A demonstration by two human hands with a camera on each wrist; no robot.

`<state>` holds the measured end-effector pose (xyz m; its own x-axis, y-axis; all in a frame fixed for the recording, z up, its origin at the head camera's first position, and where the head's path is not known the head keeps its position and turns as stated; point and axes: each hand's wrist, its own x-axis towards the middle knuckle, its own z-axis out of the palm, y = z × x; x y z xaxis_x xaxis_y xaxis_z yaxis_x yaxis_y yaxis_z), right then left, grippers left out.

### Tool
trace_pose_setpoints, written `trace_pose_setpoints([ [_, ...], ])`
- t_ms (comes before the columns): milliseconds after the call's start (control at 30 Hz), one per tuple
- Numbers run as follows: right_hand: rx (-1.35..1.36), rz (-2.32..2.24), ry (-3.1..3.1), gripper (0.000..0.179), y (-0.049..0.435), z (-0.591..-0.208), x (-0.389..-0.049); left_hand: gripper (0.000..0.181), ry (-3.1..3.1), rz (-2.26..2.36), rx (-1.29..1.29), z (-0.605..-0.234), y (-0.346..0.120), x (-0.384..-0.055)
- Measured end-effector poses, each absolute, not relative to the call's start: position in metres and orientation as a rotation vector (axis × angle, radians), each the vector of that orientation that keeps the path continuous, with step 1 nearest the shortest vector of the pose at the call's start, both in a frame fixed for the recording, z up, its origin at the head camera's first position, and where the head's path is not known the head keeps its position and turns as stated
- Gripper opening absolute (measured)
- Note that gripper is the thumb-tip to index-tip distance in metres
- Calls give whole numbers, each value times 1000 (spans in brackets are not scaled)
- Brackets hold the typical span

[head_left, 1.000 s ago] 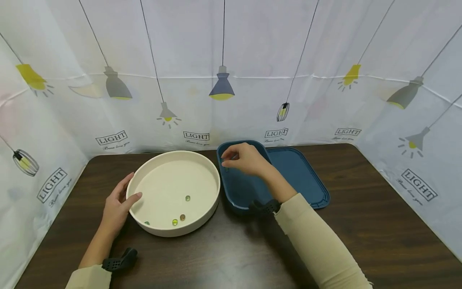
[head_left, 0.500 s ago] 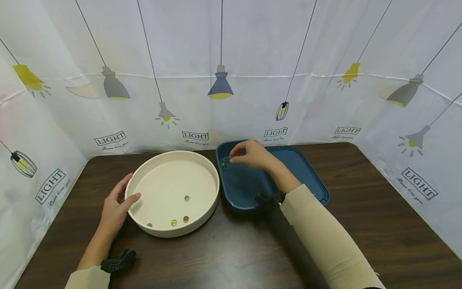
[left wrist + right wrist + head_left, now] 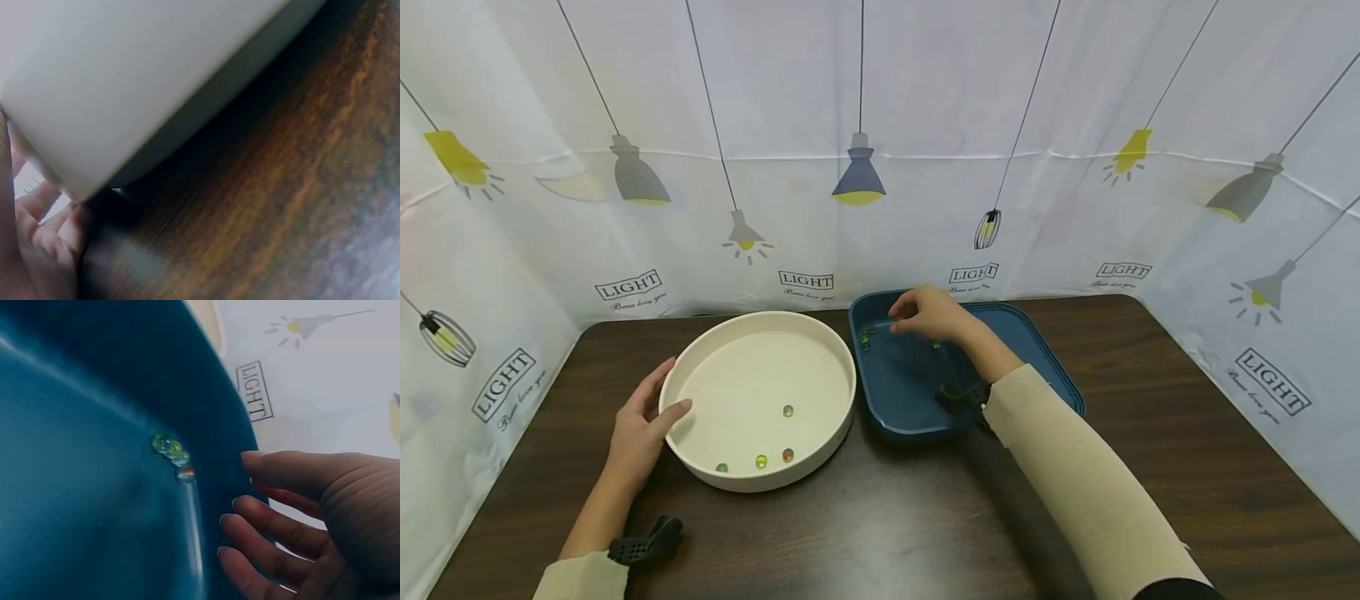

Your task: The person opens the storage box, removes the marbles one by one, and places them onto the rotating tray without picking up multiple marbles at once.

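My left hand (image 3: 643, 429) holds the left side of a round cream tray (image 3: 741, 354), thumb over the rim and fingers along the outside wall. Inside the tray lie several glass marbles, among them a yellow-green marble (image 3: 762, 461) and a reddish marble (image 3: 787, 455). Over the far part of a blue rectangular tub (image 3: 898, 408) hovers my right hand (image 3: 934, 317), fingers loosely bent and, in the right wrist view, nothing between them. A cluster of marbles (image 3: 172, 453) sits against the tub's corner, beside my fingertips but apart from them. Another green marble (image 3: 935, 344) shows below my right hand.
A flat blue tray or lid (image 3: 1033, 346) lies right of the tub, partly behind my right arm. Everything stands on a dark wood table (image 3: 880, 525). A white curtain (image 3: 790, 83) printed with lamps hangs behind the table's far edge.
My right hand has moved right and slightly away, uncovering the marbles in the tub's corner. In the cream tray, the greenish and reddish marbles have rolled a little to the right. My left hand stays put.
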<state>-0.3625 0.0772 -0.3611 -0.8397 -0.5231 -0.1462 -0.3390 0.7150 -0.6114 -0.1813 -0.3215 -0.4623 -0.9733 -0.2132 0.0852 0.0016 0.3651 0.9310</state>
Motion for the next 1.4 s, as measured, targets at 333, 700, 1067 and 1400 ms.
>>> trace_pose_setpoints([
  [333,-548,-866,2541,37,59,-370,-362,67,-2443,-1644,223,-462,-322,-182],
  [700,-552,-790,2545,32,43,-385,-370,67,-2438,-1647,216,-463,-321,-184],
  [1067,-530,-821,2544,32,40,-403,-372,67,-2406,-1689,210,-461,-322,-185],
  [1400,-612,-747,2613,24,33,-412,-376,65,-2395,-1681,187,-464,-322,-182],
])
